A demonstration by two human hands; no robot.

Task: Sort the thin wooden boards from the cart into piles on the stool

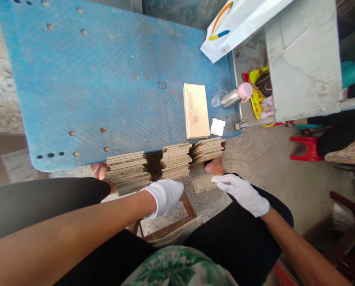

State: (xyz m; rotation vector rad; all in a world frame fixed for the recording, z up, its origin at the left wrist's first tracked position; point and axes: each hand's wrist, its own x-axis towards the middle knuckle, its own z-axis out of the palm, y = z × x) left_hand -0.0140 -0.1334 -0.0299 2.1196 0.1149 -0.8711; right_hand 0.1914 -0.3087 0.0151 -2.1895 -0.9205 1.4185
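My left hand [166, 197], in a white glove, is closed in front of the stacks; its fingers curl out of sight, and what they hold, if anything, is hidden. A thin wooden board [203, 183] extends left from the fingertips of my right hand [244, 194], also gloved in white, which grips its right end. Just beyond my hands stand three stacks of thin wooden boards: a left stack [126, 173], a middle stack [176, 161] and a right stack [207, 150]. Their edges are uneven.
On the blue platform [106, 75] lie pale flat boards [196, 111] and a small white packet [217, 127]. A pink-lidded flask [232, 97] and a white bag [240, 26] are farther right. Between my legs is a wooden frame [188, 206]. Another person sits near a red stool [305, 149].
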